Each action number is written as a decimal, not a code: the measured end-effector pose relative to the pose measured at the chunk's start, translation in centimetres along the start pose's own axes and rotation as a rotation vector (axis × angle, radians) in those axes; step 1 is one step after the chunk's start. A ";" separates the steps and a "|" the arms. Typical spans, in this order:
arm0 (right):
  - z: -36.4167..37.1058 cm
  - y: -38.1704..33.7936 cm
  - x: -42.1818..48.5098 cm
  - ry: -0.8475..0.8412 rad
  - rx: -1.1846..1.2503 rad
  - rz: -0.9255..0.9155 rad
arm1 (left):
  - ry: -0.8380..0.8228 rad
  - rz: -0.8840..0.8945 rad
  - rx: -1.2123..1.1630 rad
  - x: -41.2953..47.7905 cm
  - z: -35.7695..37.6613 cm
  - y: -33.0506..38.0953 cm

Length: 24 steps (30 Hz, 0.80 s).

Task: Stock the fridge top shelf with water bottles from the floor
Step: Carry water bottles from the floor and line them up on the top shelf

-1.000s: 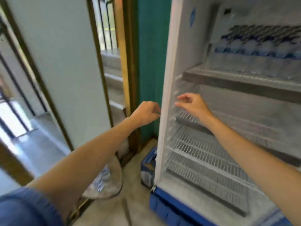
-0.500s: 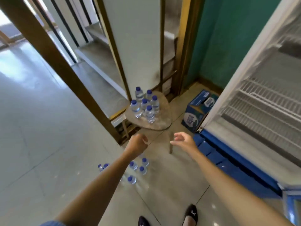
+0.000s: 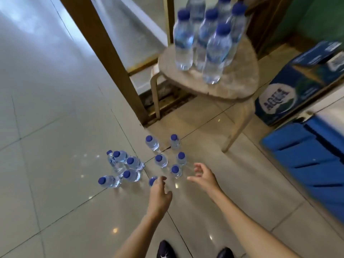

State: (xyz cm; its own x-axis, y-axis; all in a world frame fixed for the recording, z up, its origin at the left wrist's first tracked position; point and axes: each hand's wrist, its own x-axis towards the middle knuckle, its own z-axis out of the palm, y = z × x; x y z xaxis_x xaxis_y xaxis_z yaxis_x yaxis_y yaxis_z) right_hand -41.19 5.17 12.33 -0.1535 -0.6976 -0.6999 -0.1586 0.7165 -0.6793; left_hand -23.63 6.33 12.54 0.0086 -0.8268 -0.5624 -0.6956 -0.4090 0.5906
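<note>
My left hand [image 3: 160, 192] and right hand [image 3: 203, 176], both bare, reach down over the water bottles [image 3: 161, 162] that stand, blue caps up, on the pale tiled floor [image 3: 55, 127] in the middle of the scene. The bottles form two loose groups, one to the left and one just right of it. My left hand is open with its fingers loosely spread, the fingertips [image 3: 162, 178] right at the nearest bottle [image 3: 152, 181] of the right-hand group; I cannot tell whether they touch its cap. My right hand hangs wide, thumb apart from softly curled fingers, holding nothing, just beside the near right edge of the same group. Farther off and to the right, a batch of upright bottles [image 3: 216, 53] crowds the far side of a small wooden stool [image 3: 234, 86]. A blue cardboard box [image 3: 297, 86] sits on the floor right of the stool, and nearer, at the right edge, is the blue base of the fridge [image 3: 307, 161]. A brown wooden post [image 3: 104, 53] slants up on the far left of the stool. The toes of my dark shoes [image 3: 165, 250] show at the near edge.
</note>
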 end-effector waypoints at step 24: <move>4.1 13.3 21.0 0.048 0.166 -0.296 | 0.282 0.052 -0.552 15.3 14.9 -10.3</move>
State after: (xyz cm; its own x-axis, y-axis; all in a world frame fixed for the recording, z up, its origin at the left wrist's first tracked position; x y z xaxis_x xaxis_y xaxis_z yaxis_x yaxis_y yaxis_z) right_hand -42.51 0.11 -12.33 -0.1709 -0.8722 -0.4582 -0.0427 0.4712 -0.8810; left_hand -27.03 3.60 -10.74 0.2265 -0.8904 -0.3948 -0.2265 -0.4424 0.8677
